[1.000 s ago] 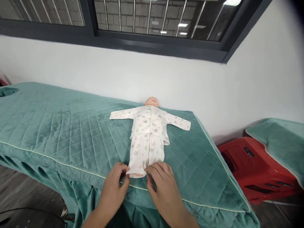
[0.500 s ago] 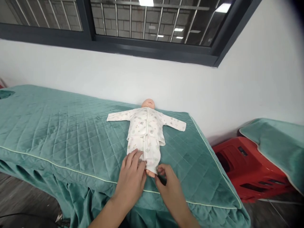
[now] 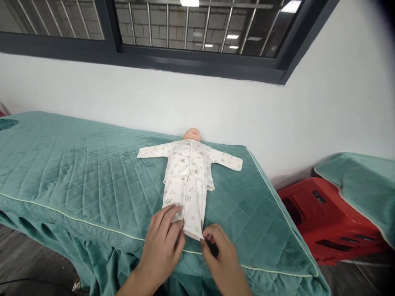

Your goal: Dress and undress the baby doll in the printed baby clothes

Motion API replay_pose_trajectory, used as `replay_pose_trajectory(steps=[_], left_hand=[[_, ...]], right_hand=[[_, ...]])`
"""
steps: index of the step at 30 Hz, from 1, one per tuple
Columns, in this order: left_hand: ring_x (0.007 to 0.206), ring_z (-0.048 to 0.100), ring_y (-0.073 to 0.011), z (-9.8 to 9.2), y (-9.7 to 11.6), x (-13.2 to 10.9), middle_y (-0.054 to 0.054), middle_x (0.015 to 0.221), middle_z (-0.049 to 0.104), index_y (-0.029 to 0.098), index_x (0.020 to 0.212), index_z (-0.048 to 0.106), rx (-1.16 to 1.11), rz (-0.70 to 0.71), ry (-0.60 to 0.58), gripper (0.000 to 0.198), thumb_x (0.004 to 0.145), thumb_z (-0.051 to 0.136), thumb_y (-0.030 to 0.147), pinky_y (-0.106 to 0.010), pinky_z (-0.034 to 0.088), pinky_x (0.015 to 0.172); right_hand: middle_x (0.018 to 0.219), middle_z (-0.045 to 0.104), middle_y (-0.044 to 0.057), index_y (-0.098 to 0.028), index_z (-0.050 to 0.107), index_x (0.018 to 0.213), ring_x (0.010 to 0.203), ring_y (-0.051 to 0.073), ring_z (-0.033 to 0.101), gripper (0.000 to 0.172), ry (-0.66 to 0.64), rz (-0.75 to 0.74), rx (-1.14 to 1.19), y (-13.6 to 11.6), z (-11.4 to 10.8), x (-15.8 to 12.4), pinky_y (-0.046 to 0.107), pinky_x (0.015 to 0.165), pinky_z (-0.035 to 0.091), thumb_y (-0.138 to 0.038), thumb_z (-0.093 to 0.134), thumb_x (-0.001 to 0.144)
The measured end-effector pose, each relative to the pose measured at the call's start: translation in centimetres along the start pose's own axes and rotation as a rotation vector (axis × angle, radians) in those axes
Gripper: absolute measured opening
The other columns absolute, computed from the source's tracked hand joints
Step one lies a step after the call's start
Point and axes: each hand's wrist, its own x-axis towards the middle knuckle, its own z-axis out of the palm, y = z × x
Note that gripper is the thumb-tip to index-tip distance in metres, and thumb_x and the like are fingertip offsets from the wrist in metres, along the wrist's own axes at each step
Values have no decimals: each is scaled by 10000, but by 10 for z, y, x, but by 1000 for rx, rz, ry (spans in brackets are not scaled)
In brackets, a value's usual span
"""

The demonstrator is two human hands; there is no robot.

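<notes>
A baby doll (image 3: 191, 134) lies on its back on a green quilted bed cover (image 3: 101, 181), arms spread. It wears a white printed baby jacket (image 3: 189, 162) and matching baby trousers (image 3: 193, 205). My right hand (image 3: 224, 255) pinches the outer corner of the right-hand trouser cuff between thumb and fingers. My left hand (image 3: 162, 240) is bent over the other trouser leg, its thumb at the inner corner of the stretched cuff. That leg's lower end is hidden under my left hand. No foot shows at the right-hand cuff.
A white wall (image 3: 123, 98) with a dark-framed, barred window (image 3: 197, 61) stands behind the bed. To the right is a red plastic chair or stool (image 3: 333, 222), partly under a green cloth (image 3: 364, 185). The cover's piped front edge runs beneath my wrists.
My right hand has drawn the right-hand trouser cuff down toward me, and the doll's toes are now covered. My left hand has shifted slightly down and left. The trouser leg looks straighter.
</notes>
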Motion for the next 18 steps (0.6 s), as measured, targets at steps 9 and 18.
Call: replay_pose_trajectory(steps=[9, 18], left_hand=[[1262, 482, -271, 4, 2, -2, -123, 1294, 564, 166, 1016, 590, -46, 16, -16, 198, 865, 522, 58, -459, 458, 1023], [1269, 487, -271, -17, -42, -53, -124, 1345, 509, 220, 1159, 540, 29, -128, 131, 289, 891, 536, 112, -489, 442, 1034]], right_hand=[[908, 581, 42, -212, 555, 891, 861, 184, 571, 126, -4, -9, -83, 13, 3, -2, 310, 770, 470, -133, 459, 909], [1027, 625, 37, -244, 578, 1065, 843, 136, 606, 161, -44, -128, 51, -51, -36, 25, 244, 772, 514, -195, 480, 947]])
